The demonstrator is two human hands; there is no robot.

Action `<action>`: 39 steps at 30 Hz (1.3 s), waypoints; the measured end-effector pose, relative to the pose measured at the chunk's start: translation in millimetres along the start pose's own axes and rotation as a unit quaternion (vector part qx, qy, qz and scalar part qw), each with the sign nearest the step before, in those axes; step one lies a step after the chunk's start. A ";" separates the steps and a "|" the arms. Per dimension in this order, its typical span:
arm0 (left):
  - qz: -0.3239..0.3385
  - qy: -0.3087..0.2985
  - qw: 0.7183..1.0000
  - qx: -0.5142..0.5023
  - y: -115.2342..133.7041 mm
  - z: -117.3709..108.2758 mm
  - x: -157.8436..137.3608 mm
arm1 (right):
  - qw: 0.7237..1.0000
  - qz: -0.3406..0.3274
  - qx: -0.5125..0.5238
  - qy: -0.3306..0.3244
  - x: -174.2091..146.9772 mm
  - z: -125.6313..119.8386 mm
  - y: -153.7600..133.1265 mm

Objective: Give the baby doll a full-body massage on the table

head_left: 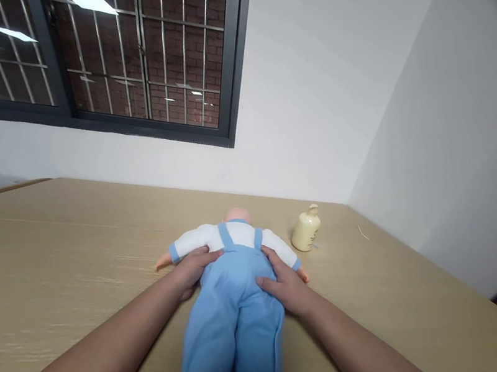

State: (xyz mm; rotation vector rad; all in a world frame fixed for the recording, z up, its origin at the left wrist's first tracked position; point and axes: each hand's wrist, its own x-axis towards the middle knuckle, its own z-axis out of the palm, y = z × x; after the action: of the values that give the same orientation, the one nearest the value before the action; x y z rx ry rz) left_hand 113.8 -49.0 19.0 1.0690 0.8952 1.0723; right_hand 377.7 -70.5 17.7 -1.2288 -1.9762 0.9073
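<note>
Doll [239, 275] in blue overalls [243, 303] and a white top [241, 233] lies on the tabletop [74, 251], low in the middle of the frame. Its head [237, 214] points up toward the wall [329, 72], and its legs run down to the bottom edge. No face shows, so we think it is on its tummy, but we can't be sure.

Our hands are apart, one clamped on each side of the doll's middle. Our left hand [191, 273] has its thumb on top of the blue cloth, and our right hand [290, 286] does the same on the other side. Some fingers are hidden, so we cannot tell how far they go under or how hard they squeeze.

To hold it well, we should press the same on both sides, so the doll does not tip. Cloth can slip and bunch up, we think, so a wide, gentle hold is better than a pinch. Both its arms stick out, so we must watch that they don't get bent. One arm ends near the cream bottle [305, 231], right of the middle. If we swing the doll that way, we could knock the bottle over. Farther right lies a thin white string [363, 232], well apart from us.
</note>
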 end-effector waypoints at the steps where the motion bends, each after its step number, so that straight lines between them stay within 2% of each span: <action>1: 0.000 0.003 1.000 0.017 0.3 -0.4 0.2 | 1.000 0.009 -0.013 0.000 0.3 -0.1 0.4; 4: 0.011 0.016 0.996 0.088 1.3 -3.9 2.1 | 0.999 0.028 -0.045 0.004 1.2 -0.8 0.9; 6: 0.032 0.049 0.978 0.202 3.4 -7.2 3.0 | 0.997 0.034 -0.068 0.012 1.7 -1.7 0.0; 7: 0.047 0.073 0.957 0.275 5.2 -8.6 2.9 | 0.996 0.034 -0.082 0.020 2.0 -2.1 -0.9; 10: 0.092 0.147 0.866 0.470 12.9 -9.2 -0.5 | 0.991 0.017 -0.122 0.044 2.2 -2.7 -4.3; 13: 0.142 0.181 0.803 0.549 19.1 -3.7 -6.6 | 0.987 0.014 -0.139 0.079 0.9 -0.8 -7.5; 16: 0.250 0.175 0.760 0.574 19.9 4.0 -12.8 | 0.977 -0.002 -0.175 0.125 -2.2 2.6 -10.7; 18: 0.323 0.142 0.736 0.577 18.5 8.8 -17.0 | 0.964 -0.057 -0.210 0.154 -5.0 5.3 -13.5; 20: 0.368 0.094 0.722 0.579 16.9 13.4 -21.1 | 0.949 -0.131 -0.236 0.163 -7.7 8.1 -16.9; 23: 0.373 0.032 0.724 0.579 14.2 20.3 -24.7 | 0.938 -0.214 -0.242 0.125 -10.0 13.5 -20.7; 26: 0.333 0.005 0.752 0.569 11.0 25.3 -21.6 | 0.942 -0.221 -0.234 0.099 -7.1 19.3 -21.3; 33: 0.260 0.013 0.811 0.524 8.6 26.7 -1.6 | 0.960 -0.142 -0.225 0.083 13.1 21.8 -26.7; 39: 0.190 0.013 0.826 0.530 19.0 25.9 17.5 | 0.974 -0.061 -0.213 0.055 41.0 13.5 -28.6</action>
State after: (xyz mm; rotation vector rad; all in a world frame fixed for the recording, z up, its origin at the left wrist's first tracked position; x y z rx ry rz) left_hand 138.1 -35.7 42.9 2.2370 1.3869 0.8674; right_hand 338.2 -45.2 39.6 -1.3324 -2.1956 0.3511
